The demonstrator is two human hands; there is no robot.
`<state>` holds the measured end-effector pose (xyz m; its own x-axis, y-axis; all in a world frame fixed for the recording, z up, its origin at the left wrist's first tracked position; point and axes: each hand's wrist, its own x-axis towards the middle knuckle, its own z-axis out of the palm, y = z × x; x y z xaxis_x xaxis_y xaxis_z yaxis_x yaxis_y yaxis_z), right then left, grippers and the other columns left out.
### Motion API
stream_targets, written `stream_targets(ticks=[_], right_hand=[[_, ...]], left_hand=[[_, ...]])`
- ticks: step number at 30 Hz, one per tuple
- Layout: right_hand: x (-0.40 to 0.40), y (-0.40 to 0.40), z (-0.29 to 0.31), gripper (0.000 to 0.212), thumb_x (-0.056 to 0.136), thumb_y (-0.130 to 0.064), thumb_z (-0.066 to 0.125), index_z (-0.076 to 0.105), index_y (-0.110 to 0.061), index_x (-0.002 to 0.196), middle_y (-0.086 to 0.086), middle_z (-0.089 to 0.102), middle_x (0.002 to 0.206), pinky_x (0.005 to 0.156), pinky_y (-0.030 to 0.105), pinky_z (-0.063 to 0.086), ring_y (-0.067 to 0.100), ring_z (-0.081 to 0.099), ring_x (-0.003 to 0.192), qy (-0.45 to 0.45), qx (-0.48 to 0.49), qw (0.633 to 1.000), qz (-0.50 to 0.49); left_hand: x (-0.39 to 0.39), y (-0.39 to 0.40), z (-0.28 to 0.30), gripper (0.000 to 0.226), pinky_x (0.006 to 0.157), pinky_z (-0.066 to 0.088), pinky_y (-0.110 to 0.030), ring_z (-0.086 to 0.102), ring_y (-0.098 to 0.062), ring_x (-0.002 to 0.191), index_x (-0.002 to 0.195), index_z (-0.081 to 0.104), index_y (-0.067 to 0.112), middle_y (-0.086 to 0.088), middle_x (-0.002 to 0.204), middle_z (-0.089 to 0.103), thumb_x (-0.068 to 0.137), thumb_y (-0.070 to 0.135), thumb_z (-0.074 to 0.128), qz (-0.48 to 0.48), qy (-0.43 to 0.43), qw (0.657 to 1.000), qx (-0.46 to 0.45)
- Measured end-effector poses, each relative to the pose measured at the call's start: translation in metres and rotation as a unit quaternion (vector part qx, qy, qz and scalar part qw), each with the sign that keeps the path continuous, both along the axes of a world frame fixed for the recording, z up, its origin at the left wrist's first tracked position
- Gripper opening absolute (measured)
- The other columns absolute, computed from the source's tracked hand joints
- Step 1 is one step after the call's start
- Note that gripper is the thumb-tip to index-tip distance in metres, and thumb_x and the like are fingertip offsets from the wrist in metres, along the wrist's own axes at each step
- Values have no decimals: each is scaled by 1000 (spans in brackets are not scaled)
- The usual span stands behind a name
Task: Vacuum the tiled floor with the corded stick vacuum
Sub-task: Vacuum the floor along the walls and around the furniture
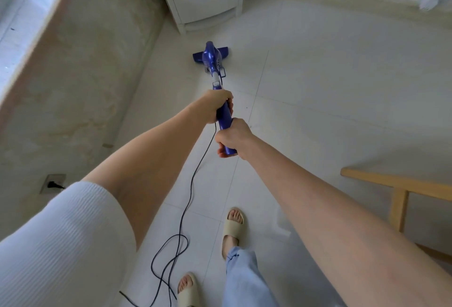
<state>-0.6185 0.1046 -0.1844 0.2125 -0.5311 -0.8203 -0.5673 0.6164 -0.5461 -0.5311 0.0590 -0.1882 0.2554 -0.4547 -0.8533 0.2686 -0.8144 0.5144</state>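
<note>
Gripping the vacuum (213,60) handle: left hand (218,106) curled round it farther out, right hand (232,136) wrapped round its near end. Floor head rests on tiled floor (305,86) beyond left hand. Cord (190,191) trails below hands.

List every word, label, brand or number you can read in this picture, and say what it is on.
No legible text anywhere.
Vacuum: small pale patch on the shaft above the left hand, too small and blurred to read.
Handle under the right hand: no print visible.
Wall socket: no marking readable.
</note>
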Motion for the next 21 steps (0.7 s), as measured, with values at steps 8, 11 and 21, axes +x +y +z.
stream_targets(ticks=[8, 11, 21], right_hand=[[-16, 43, 9, 29, 82, 1, 55, 49, -4, 110, 10, 55, 88, 39, 20, 45, 15, 50, 53, -10, 5, 999, -36], [-18, 59, 21, 22, 81, -3, 57, 47, -6, 100, 5, 49, 75, 35, 15, 38, 13, 45, 49, -19, -3, 998, -60], [-56, 158, 65, 34, 82, -2, 57, 50, -3, 115, 9, 53, 76, 38, 19, 40, 16, 49, 49, 32, 22, 999, -17]], left_hand=[[-10, 36, 6, 20, 54, 45, -25, 46, -15, 55, 72, 45, 7, -7, 63, 48, 91, 2, 51, -13, 25, 999, 17], [-12, 49, 22, 23, 55, 45, -25, 45, -16, 54, 70, 45, 8, -7, 63, 47, 92, 3, 51, -16, 35, 999, 9], [-50, 162, 62, 20, 58, 43, -24, 44, -16, 57, 75, 45, 7, -6, 63, 46, 94, 3, 49, -13, 99, 995, 4]])
